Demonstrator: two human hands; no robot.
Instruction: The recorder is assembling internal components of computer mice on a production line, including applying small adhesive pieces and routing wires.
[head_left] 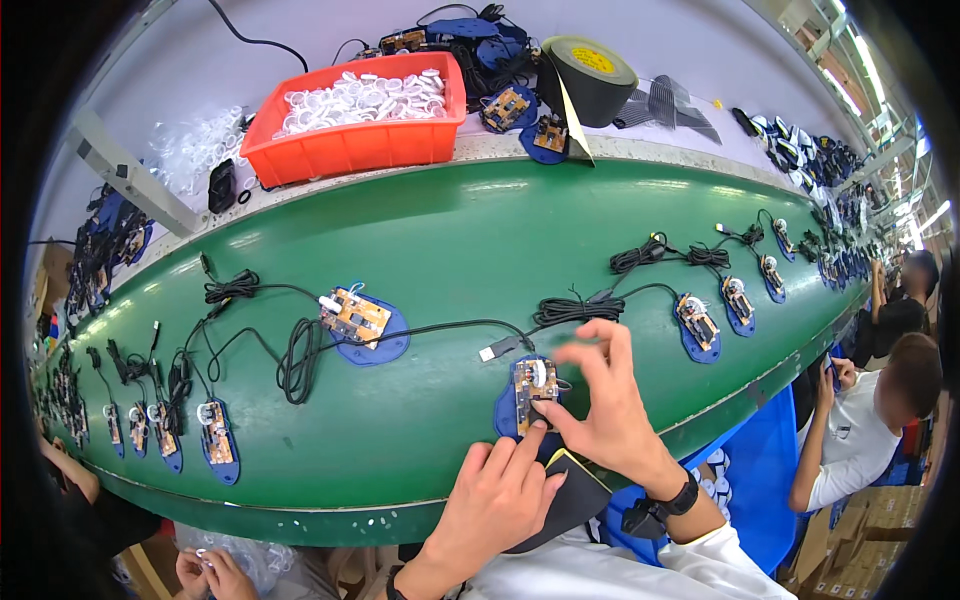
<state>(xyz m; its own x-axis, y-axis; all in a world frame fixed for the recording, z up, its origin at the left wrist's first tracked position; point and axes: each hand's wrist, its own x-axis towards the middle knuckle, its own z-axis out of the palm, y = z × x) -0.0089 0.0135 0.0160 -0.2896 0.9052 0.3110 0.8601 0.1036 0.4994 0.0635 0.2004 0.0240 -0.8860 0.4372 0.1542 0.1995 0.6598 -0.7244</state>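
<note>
A mouse base (507, 408), blue with a tan circuit board (531, 378) and a white wheel on it, lies at the near side of the green belt. My left hand (498, 492) reaches up to its near end, index fingertip pressing a small black piece there, the other fingers loosely bent. From the right, my right hand (615, 412) puts its thumb on the same spot; its index finger arches above the board, apart from the thumb. A black sheet with a yellow edge (568, 500) lies beneath my wrists. Fingers partly hide the board's near end.
More mouse bases with boards and black cables, such as one at centre left (365, 325), lie along the green belt (450, 230). Beyond it stand a red bin (350, 150) of white rings and a big tape roll (590, 80). People work at both sides; a blue bin (750, 490) stands at right.
</note>
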